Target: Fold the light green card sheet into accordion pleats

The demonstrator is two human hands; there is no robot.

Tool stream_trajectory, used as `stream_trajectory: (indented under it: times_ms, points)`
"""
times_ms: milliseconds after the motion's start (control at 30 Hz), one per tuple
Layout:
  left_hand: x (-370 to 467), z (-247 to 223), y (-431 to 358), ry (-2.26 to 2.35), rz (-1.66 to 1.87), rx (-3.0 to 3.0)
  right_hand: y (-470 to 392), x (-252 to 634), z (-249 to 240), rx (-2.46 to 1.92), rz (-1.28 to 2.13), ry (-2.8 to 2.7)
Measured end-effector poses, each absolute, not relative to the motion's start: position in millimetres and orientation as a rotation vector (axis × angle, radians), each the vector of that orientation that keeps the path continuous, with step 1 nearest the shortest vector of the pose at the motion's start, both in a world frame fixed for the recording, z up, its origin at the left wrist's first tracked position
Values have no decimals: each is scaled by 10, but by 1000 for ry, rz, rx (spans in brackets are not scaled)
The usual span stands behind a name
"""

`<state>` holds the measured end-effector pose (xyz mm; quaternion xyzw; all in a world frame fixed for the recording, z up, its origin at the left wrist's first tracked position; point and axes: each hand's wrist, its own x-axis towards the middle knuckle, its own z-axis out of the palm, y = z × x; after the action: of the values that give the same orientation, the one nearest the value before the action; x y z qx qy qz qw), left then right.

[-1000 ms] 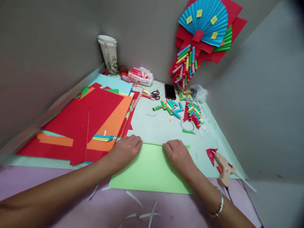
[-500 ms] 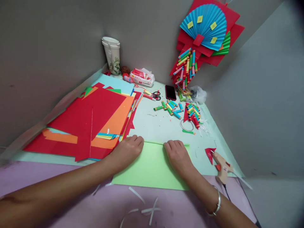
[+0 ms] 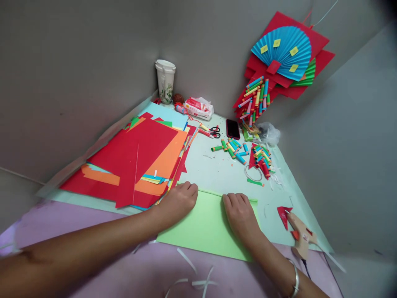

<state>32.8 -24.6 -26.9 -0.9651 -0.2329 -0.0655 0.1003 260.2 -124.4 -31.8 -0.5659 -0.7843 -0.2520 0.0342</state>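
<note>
A light green sheet of paper (image 3: pixel 204 229) lies flat in front of me, with a narrow fold running along its far edge. My left hand (image 3: pixel 182 200) is closed on that folded edge near its left end, fingers curled under. Farther right along the same edge, my right hand (image 3: pixel 240 209) is closed on the fold too, its fingertips pressed down; a silver bangle is on that wrist. The middle of the fold shows between the two hands. Just left of my left hand is a stack of red and orange paper (image 3: pixel 142 153).
Rolled paper tubes (image 3: pixel 232 150), black-handled scissors (image 3: pixel 214 131) and a phone (image 3: pixel 233 129) lie beyond the sheet. A glue gun (image 3: pixel 300 234) rests at right. A white cup (image 3: pixel 165 80) stands at the back, a paper-fan decoration (image 3: pixel 283 51) by the wall. White strips (image 3: pixel 187 260) lie nearest me.
The whole view has shifted, so things appear farther right and slightly lower. Both hands keep their places on the folded edge; no clear change in the paper shows.
</note>
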Motion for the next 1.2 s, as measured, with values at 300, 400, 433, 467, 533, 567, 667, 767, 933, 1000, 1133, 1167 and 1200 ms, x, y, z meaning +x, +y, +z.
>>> stream_trajectory:
  times_ms: [300, 400, 433, 467, 533, 567, 667, 767, 933, 1000, 1133, 1167, 1200]
  points:
    - [332, -408, -239, -711, -220, -2804, -1233, 2601, -318, -1692, -853, -2434]
    - [332, -462, -230, -718, -238, -2787, -1227, 2599, -322, -1697, -885, -2425]
    - [331, -472, -227, -719, -241, -2784, -1227, 2597, -321, -1701, -888, -2424]
    - [328, -479, -224, -720, -243, -2781, -1228, 2596, -319, -1703, -885, -2426]
    - [321, -485, -220, -717, -243, -2778, -1229, 2595, -315, -1703, -879, -2429]
    - [318, -487, -220, -716, -243, -2777, -1230, 2596, -312, -1702, -878, -2428]
    - [314, -491, -225, -719, -246, -2773, -1229, 2600, -313, -1681, -887, -2424]
    - [318, -500, -238, -724, -250, -2768, -1229, 2606, -328, -1657, -885, -2421]
    - [324, -511, -250, -718, -246, -2763, -1235, 2617, -354, -1637, -873, -2425]
    - [321, -511, -251, -716, -245, -2761, -1237, 2620, -354, -1643, -868, -2435]
    - [315, -516, -252, -714, -251, -2757, -1235, 2626, -346, -1632, -880, -2442]
    - [314, -518, -253, -715, -251, -2756, -1234, 2628, -345, -1629, -880, -2443]
    - [314, -520, -253, -716, -250, -2754, -1233, 2629, -344, -1631, -879, -2443]
